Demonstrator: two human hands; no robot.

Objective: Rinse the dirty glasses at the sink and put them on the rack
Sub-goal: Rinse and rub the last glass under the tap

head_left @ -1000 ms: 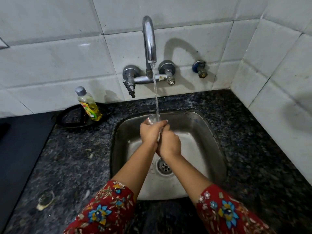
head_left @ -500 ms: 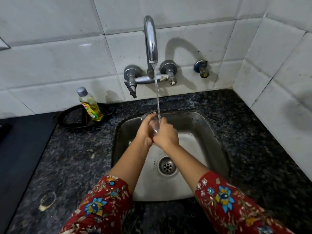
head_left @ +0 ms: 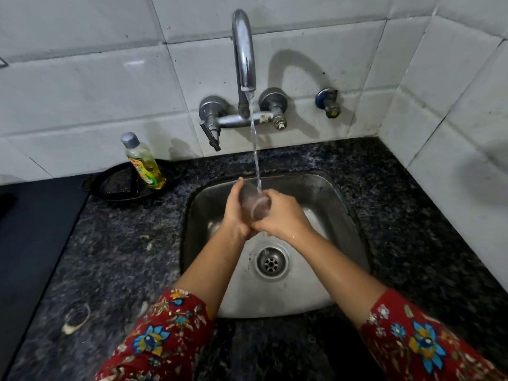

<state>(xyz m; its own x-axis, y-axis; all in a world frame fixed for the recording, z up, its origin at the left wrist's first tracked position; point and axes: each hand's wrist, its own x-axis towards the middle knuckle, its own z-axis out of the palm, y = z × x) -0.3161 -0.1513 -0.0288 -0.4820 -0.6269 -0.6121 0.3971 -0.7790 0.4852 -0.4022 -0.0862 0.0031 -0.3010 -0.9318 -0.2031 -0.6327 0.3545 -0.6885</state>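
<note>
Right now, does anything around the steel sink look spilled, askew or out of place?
Minor things only. A pale ring-shaped scrap lies on the dark speckled stone counter left of the steel sink, and the yellow-green soap bottle leans in its black dish.

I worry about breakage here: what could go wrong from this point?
The wet glass, gripped tilted by the left hand and right hand, might slip and strike the steel sink below. The water stream hits the tilted glass, so it may splash onto the dark counter.
</note>
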